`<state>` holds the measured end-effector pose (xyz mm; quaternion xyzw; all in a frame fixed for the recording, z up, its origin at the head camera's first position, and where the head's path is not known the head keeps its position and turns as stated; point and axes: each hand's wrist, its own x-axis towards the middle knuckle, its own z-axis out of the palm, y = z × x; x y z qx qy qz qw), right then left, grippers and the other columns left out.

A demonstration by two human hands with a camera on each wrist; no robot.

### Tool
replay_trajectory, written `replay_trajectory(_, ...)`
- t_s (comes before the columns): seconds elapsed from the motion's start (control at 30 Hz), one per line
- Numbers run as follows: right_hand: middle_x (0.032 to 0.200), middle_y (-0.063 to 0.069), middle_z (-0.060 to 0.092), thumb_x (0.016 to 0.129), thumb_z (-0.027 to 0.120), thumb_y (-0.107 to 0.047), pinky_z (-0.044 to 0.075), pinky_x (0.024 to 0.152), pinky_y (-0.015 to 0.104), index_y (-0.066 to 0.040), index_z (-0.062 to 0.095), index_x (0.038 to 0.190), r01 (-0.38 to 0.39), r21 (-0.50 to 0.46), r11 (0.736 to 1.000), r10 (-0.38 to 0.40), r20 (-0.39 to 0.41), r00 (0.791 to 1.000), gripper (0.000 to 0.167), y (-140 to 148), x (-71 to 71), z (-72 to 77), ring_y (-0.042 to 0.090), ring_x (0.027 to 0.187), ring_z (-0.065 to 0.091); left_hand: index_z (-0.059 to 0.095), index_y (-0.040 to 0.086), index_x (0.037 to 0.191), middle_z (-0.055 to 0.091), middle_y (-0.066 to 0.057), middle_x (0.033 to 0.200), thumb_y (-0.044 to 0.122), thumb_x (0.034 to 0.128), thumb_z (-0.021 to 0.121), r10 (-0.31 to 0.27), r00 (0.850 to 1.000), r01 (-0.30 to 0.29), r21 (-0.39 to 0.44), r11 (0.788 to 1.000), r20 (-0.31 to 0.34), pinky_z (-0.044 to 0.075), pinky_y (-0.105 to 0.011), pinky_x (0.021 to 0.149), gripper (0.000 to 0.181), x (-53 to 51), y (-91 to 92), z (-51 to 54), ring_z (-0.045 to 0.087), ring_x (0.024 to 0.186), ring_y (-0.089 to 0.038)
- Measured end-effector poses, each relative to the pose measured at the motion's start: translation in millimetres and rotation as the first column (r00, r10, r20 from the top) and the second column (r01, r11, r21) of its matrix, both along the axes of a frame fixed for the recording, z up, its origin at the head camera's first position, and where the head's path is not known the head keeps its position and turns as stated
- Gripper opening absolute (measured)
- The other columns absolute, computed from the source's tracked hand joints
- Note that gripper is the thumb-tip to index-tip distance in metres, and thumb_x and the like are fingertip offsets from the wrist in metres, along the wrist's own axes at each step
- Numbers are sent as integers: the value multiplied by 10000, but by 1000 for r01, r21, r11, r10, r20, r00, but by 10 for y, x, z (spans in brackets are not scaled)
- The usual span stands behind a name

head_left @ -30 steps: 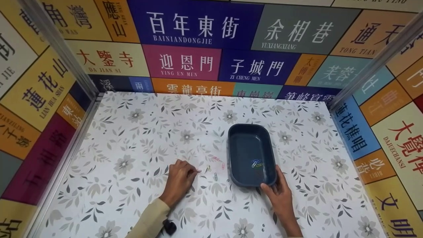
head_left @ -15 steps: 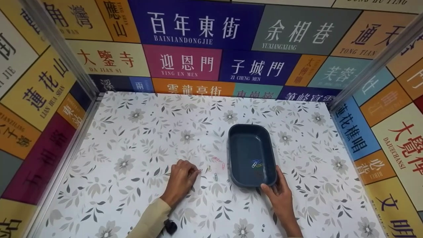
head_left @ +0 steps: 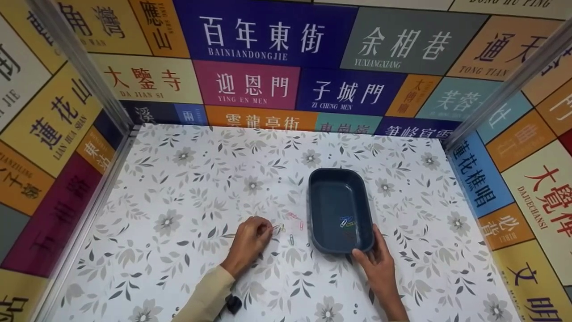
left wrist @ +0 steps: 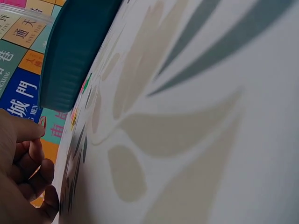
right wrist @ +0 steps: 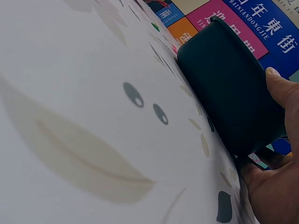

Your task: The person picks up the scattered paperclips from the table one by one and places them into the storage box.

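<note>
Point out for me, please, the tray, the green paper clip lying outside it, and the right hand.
Tray [head_left: 337, 192]: head view, on its bare inside bottom.
Green paper clip [head_left: 292, 239]: head view, on its middle.
Right hand [head_left: 380, 263]: head view, on its middle.

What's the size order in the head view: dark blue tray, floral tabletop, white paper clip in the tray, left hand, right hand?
Largest to smallest:
1. Floral tabletop
2. Dark blue tray
3. Left hand and right hand: too alike to rank
4. White paper clip
</note>
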<state>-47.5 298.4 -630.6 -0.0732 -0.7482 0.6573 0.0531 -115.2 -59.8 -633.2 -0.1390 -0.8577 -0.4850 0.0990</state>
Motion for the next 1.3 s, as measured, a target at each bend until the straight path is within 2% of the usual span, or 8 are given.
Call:
replay_trajectory(0.1,1811,112,244,1025,775,-27,353,1175,130,-78,249,1752,1,3,1000,-1,4,1000,899,2,0,-1,368,1648,253,762,97,939,676,34,859,7,974,796,-8,1000,8,32,999,-17,539,-293,734,102,-18,20,-3,618,802,-101)
replay_trajectory(0.17,1810,114,244,1025,776,-31,354,1171,127,-79,249,1752,1,11,1000,-1,7,1000,900,5,0,-1,366,1648,254,760,92,933,673,31,845,2,962,798,-10,999,12,42,999,-43,538,-281,711,103,-38,36,-9,612,783,-88)
replay_trajectory(0.2,1809,117,245,1026,776,-32,353,1171,125,-75,245,1752,0,17,1000,0,6,1000,900,7,-2,-3,364,1649,254,758,97,937,671,31,846,28,979,791,-16,997,21,60,998,-75,531,-270,708,87,-72,37,-63,607,781,-85)
replay_trajectory(0.3,1804,124,253,1030,775,-44,350,1171,119,-70,239,1752,-4,35,999,3,7,1000,900,13,-6,-6,353,1653,255,752,86,928,674,24,834,37,976,809,-19,994,26,65,998,-108,532,-263,683,89,-100,66,-64,604,760,-74)
replay_trajectory(0.6,1801,116,261,1024,782,-41,352,1167,116,-73,255,1749,-2,42,999,2,5,1000,896,19,-8,-7,347,1649,265,758,95,927,687,35,821,19,988,794,-30,1000,30,87,996,1,524,-268,687,104,-110,173,101,611,745,-82)
replay_trajectory(0.97,1803,113,264,1022,782,-36,345,1181,128,-99,268,1751,6,38,999,-6,6,1000,894,9,-10,1,342,1649,265,765,84,957,701,19,848,4,1002,765,-76,997,76,76,994,0,545,-277,723,91,-177,303,180,634,786,-96)
replay_trajectory(1.17,1796,126,277,1021,783,-35,354,1178,131,-95,267,1751,6,14,1000,-6,4,1000,896,5,-3,-2,349,1641,282,776,22,986,734,-18,893,44,1018,758,-93,995,95,70,993,-29,543,-267,726,43,-205,375,229,646,804,-110)
replay_trajectory(1.3,1802,127,257,1033,770,-41,354,1168,119,-89,249,1754,-3,23,1000,3,9,1000,891,12,1,-3,360,1642,277,774,40,985,732,-15,885,36,1018,765,-112,993,115,75,991,-45,531,-259,702,34,-225,424,255,642,783,-110)
